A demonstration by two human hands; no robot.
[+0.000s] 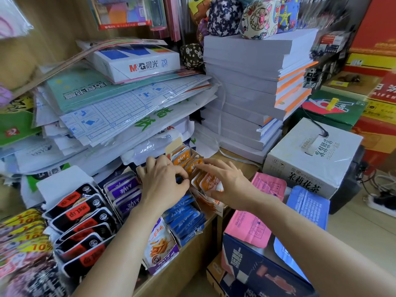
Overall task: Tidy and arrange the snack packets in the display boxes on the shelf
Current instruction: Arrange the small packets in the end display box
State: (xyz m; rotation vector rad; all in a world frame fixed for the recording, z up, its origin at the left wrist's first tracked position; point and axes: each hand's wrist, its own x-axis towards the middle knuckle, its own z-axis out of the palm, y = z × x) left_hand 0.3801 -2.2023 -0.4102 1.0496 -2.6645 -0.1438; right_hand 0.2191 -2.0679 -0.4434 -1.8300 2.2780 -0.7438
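Several display boxes of snack packets stand on the wooden shelf [192, 245]. The rightmost box [214, 205] holds orange packets [182, 156]. My right hand [227, 185] lies over the front orange packets [209, 181], fingers spread and touching them. My left hand [165, 179] sits just left of that box with curled fingers at its edge; whether it grips a packet is hidden. Blue packets [184, 215] fill the box below my left hand. Purple packets [124, 190] and black-and-red packets [79, 224] fill boxes further left.
Plastic-wrapped stationery [120, 108] is heaped behind the boxes. Tall stacks of white paper reams [252, 86] stand to the right. A white tea carton [310, 159], pink and blue mailers [267, 187] and a dark blue carton [257, 271] crowd the floor beside the shelf.
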